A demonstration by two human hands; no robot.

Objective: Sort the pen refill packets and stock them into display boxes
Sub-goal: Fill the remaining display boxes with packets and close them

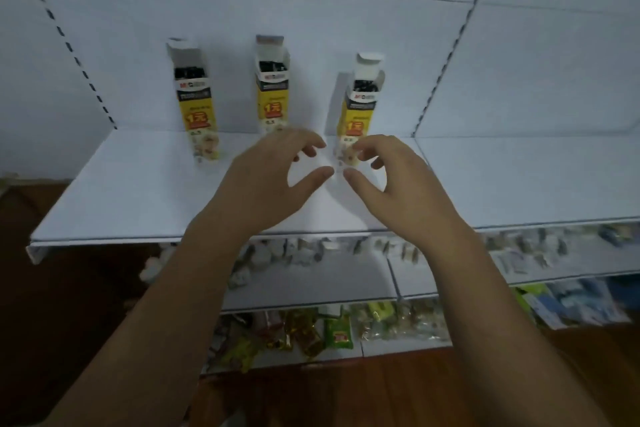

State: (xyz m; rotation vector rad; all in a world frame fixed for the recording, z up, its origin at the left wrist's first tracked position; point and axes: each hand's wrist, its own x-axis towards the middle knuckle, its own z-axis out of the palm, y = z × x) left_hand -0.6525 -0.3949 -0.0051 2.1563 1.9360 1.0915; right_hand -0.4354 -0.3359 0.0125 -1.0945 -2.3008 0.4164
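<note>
Pen refill packets (pixel 366 85), dark ends up in the right display box (pixel 358 107): my right hand (pixel 391 180) curls at that box's foot, its hold lost in blur, and my left hand (pixel 266 180) hangs beside it, fingers loosely spread, holding nothing I can see. I judge the packets light, slim, bendy and slick, best pinched near the top. The middle display box (pixel 272 97) and left display box (pixel 195 107) stand well apart on the white shelf (pixel 138 191), leaving room toward its front lip.
</note>
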